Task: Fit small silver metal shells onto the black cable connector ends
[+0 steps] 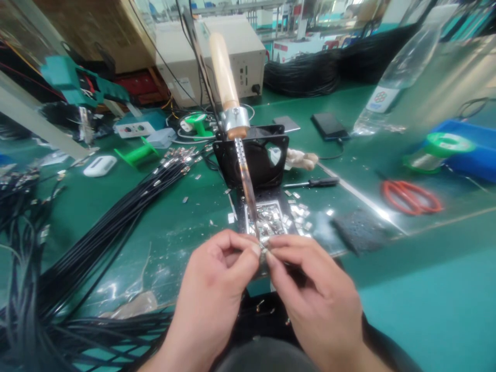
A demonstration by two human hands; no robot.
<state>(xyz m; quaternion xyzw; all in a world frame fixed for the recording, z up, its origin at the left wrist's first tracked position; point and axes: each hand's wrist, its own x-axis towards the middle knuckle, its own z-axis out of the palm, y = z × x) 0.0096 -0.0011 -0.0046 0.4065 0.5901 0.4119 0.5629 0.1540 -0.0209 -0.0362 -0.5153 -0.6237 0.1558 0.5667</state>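
My left hand [217, 284] and my right hand [320, 289] meet at the centre, each pinched closed, thumb against finger. Between their fingertips is a small shiny piece [264, 249], too small to name; I cannot tell which hand grips which part. A soldering iron [237, 124] with a wooden handle points down from above, its dark tip at or very near that piece. Behind the fingers lies a shallow tray [248, 207] full of small metal pieces, with more scattered to its right. A black square fan frame [228, 168] stands behind the iron's shaft.
Bundles of black cables [112, 222] cover the left side. On the right are red-handled scissors [411, 197], a dark pad [358, 230], a solder spool [437, 150], a blue bin [473, 150] and a plastic bottle [406, 72]. A screwdriver [321, 183] lies beyond the tray.
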